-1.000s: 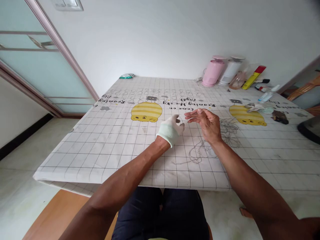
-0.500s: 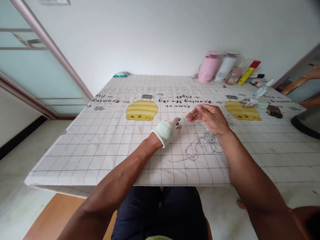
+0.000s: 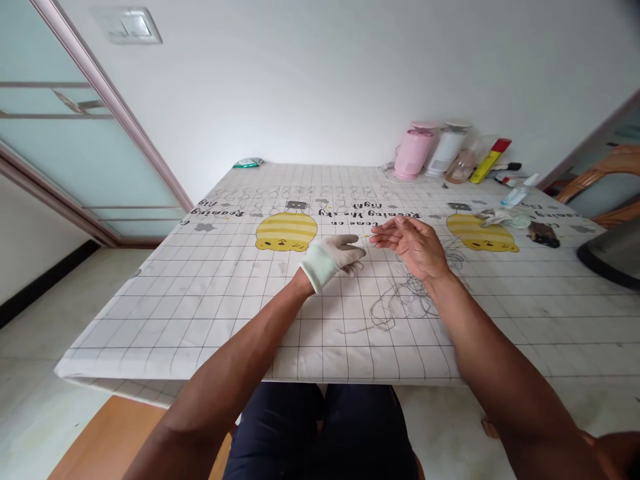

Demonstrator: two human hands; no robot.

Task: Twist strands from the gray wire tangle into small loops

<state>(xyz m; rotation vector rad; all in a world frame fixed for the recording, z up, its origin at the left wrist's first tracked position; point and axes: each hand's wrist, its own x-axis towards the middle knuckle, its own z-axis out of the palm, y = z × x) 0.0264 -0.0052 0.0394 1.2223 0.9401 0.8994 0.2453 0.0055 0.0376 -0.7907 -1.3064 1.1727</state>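
My left hand (image 3: 331, 259) wears a pale knit glove, its fingers stretched toward my right hand and lying close together. Whether it holds a fine strand, I cannot tell. My right hand (image 3: 413, 248) is bare and hangs just above the table, its fingers loosely apart and holding nothing visible. A tiny yellowish speck (image 3: 367, 235) lies just beyond the gloved fingertips. Below my right wrist sprawls a loose tangle of thin grey wire (image 3: 404, 300), with a small loop (image 3: 353, 269) under the gloved fingers.
The table has a grid-printed cover (image 3: 200, 313) with yellow striped cartoon bees. At its far edge stand a pink flask (image 3: 413, 155), a white canister (image 3: 447, 150) and a yellow-red tube (image 3: 489, 161). A crumpled cloth (image 3: 500, 218) and a dark object (image 3: 544, 234) lie far right.
My left hand's fingers have straightened from a curl. My right hand has opened from a near pinch, and its fingers now spread loosely. The view has shifted slightly.
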